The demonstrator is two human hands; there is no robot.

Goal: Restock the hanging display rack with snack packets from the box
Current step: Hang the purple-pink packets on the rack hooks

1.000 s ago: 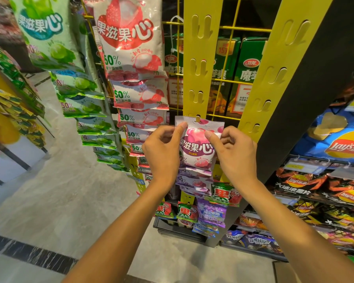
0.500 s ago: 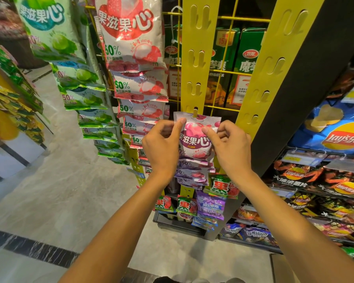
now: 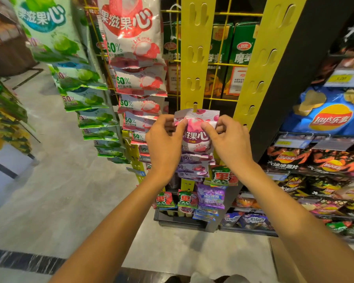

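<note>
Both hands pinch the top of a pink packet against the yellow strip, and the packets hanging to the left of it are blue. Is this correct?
Not quite. In the head view the left hand and right hand do pinch the pink packet at the yellow strip, but the packets to the left are red and white, with green ones further left, not blue.

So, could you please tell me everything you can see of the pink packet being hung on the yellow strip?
The pink packet is a small glossy foil-like pouch, white and pink, with a fruit picture and white Chinese characters. Its crimped silver top edge sits at a tab of the middle yellow strip, which pokes through the hang hole. It hangs roughly upright, slightly crumpled. The left hand and right hand pinch its upper corners. Similar packets hang directly below it.
</note>
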